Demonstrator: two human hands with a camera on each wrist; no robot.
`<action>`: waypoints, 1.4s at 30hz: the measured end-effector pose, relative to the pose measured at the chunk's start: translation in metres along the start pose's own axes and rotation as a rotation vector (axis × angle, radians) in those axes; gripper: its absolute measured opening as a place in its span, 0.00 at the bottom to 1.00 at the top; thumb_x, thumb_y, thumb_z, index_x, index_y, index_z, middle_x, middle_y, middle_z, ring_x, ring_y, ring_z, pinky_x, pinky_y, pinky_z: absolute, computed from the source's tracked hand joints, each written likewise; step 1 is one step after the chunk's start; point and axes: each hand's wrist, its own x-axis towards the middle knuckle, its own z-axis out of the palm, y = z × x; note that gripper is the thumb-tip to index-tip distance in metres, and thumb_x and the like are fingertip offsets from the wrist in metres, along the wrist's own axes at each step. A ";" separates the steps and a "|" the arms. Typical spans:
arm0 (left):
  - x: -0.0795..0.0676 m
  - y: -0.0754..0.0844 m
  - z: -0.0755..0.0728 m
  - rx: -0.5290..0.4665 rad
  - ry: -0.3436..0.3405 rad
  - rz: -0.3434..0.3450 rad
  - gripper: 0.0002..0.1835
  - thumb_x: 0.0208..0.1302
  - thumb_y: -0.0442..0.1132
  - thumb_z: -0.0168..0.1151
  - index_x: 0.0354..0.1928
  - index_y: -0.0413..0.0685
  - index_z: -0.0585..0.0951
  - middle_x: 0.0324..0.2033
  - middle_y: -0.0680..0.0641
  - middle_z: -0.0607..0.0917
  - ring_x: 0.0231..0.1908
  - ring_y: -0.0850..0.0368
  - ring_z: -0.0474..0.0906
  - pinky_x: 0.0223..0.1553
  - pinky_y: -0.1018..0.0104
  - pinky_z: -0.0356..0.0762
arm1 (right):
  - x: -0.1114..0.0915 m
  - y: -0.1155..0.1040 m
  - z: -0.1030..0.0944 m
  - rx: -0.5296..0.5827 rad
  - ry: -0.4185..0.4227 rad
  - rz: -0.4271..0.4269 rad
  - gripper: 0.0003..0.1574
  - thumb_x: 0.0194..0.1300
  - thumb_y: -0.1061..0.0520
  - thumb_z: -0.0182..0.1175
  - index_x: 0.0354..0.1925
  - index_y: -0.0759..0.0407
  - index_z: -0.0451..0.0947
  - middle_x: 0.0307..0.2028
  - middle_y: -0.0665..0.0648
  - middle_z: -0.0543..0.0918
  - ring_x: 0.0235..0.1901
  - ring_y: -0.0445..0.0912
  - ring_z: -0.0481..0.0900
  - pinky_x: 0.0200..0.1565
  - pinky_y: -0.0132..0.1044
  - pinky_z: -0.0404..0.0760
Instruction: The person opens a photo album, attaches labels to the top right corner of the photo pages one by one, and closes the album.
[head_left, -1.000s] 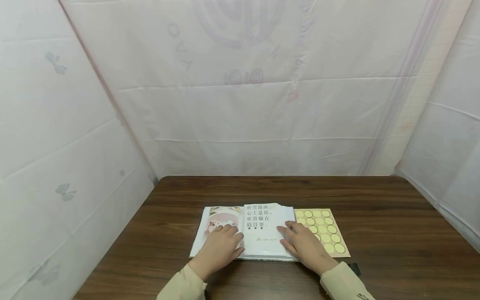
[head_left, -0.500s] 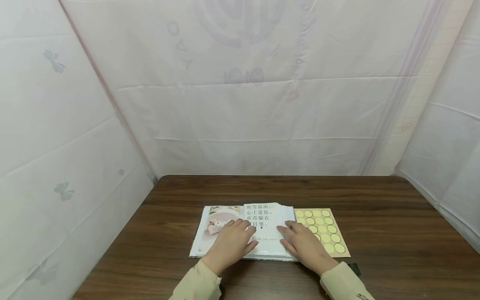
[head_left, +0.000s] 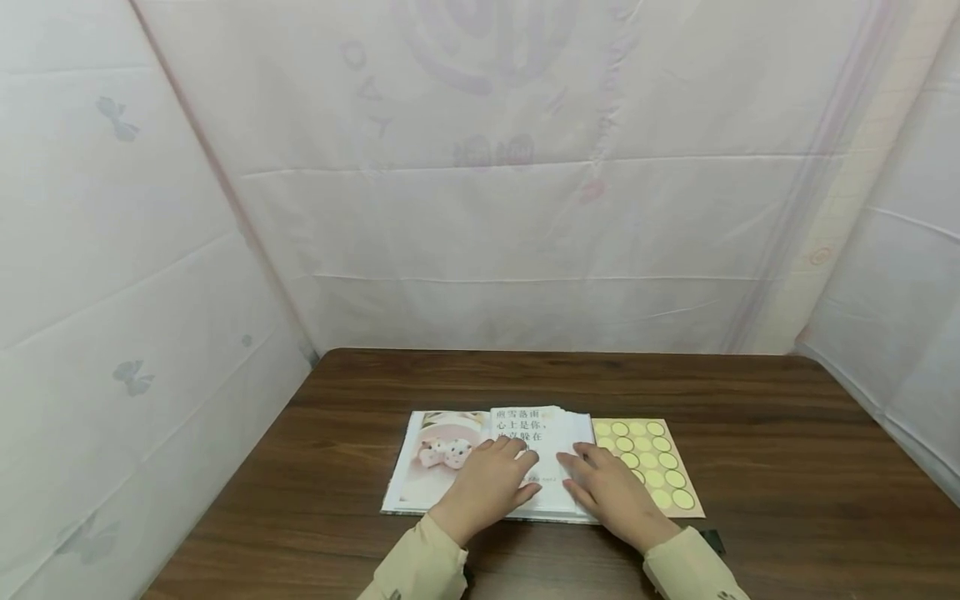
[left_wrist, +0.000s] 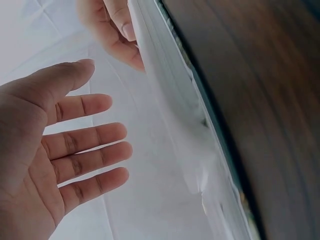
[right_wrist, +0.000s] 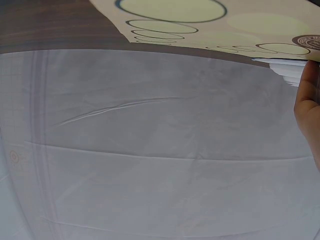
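Note:
An open book (head_left: 408, 492) lies on the table, a food photo on its left page and large Chinese characters on its right page (head_left: 517, 423). My left hand (head_left: 491, 483) is over the middle of the book and covers part of the text. In the left wrist view this hand (left_wrist: 65, 145) has its fingers extended and spread, a gap between fingertips and page. My right hand (head_left: 611, 496) rests on the right margin of the book with relaxed fingers. The right wrist view catches only part of that hand (right_wrist: 310, 110), beside the stacked page corners (right_wrist: 286, 70).
A sheet of round yellow stickers (head_left: 663, 458) lies against the book's right side, partly behind my right hand. A small dark object (head_left: 712, 540) sits near my right sleeve. Brown wood table (head_left: 315, 467); white cloth walls (head_left: 525, 233) stand at the back and sides.
My left hand has moved right across the book, from the photo page onto the text page, uncovering the photo and hiding some characters. The right hand has stayed at the right margin.

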 end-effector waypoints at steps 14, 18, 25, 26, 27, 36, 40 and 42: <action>0.006 0.010 0.012 -0.095 -0.126 -0.021 0.20 0.56 0.59 0.65 0.43 0.54 0.82 0.41 0.55 0.85 0.45 0.61 0.81 0.49 0.68 0.78 | -0.003 0.005 0.001 -0.010 0.005 0.007 0.24 0.66 0.46 0.59 0.59 0.48 0.76 0.55 0.59 0.78 0.51 0.55 0.80 0.52 0.50 0.80; 0.006 0.009 0.015 -0.140 -0.165 -0.019 0.19 0.54 0.58 0.67 0.41 0.54 0.83 0.42 0.55 0.85 0.45 0.61 0.81 0.48 0.68 0.78 | -0.004 0.005 -0.001 -0.006 -0.004 0.004 0.24 0.66 0.47 0.58 0.59 0.48 0.75 0.56 0.60 0.78 0.52 0.55 0.80 0.52 0.50 0.80; 0.007 0.007 0.022 -0.164 -0.133 -0.002 0.19 0.54 0.58 0.68 0.40 0.53 0.83 0.40 0.55 0.84 0.43 0.61 0.80 0.47 0.70 0.79 | -0.002 0.006 -0.005 0.008 -0.023 0.015 0.24 0.67 0.47 0.57 0.60 0.49 0.75 0.57 0.60 0.77 0.52 0.56 0.79 0.53 0.51 0.79; 0.007 0.006 0.022 -0.164 -0.126 0.000 0.19 0.54 0.58 0.68 0.40 0.53 0.83 0.40 0.55 0.84 0.42 0.61 0.80 0.46 0.70 0.79 | -0.002 0.006 -0.006 0.010 -0.025 0.017 0.24 0.67 0.47 0.57 0.60 0.49 0.75 0.57 0.60 0.77 0.53 0.56 0.79 0.54 0.51 0.79; 0.007 0.006 0.023 -0.165 -0.122 0.002 0.19 0.54 0.58 0.68 0.40 0.53 0.83 0.40 0.55 0.84 0.42 0.61 0.80 0.46 0.70 0.79 | -0.001 0.007 -0.006 0.012 -0.027 0.016 0.24 0.67 0.47 0.57 0.60 0.49 0.75 0.57 0.60 0.77 0.53 0.56 0.79 0.54 0.51 0.79; 0.008 0.006 0.025 -0.182 -0.143 -0.007 0.19 0.53 0.58 0.67 0.40 0.54 0.82 0.41 0.55 0.83 0.41 0.62 0.79 0.45 0.71 0.78 | 0.002 0.012 -0.012 0.019 -0.018 0.033 0.27 0.65 0.46 0.59 0.61 0.51 0.74 0.55 0.59 0.78 0.53 0.55 0.79 0.55 0.51 0.78; 0.008 0.007 0.024 -0.189 -0.139 0.002 0.19 0.53 0.58 0.68 0.40 0.54 0.82 0.40 0.55 0.83 0.40 0.62 0.79 0.43 0.71 0.78 | -0.001 0.019 -0.022 0.034 0.002 0.059 0.24 0.65 0.48 0.60 0.57 0.53 0.77 0.53 0.57 0.81 0.53 0.54 0.79 0.55 0.50 0.78; 0.008 0.007 0.024 -0.190 -0.135 0.006 0.19 0.53 0.58 0.68 0.40 0.54 0.82 0.39 0.55 0.83 0.39 0.62 0.78 0.43 0.71 0.78 | -0.003 0.026 -0.027 0.038 0.004 0.064 0.21 0.65 0.49 0.60 0.53 0.55 0.79 0.50 0.56 0.82 0.52 0.53 0.80 0.55 0.50 0.78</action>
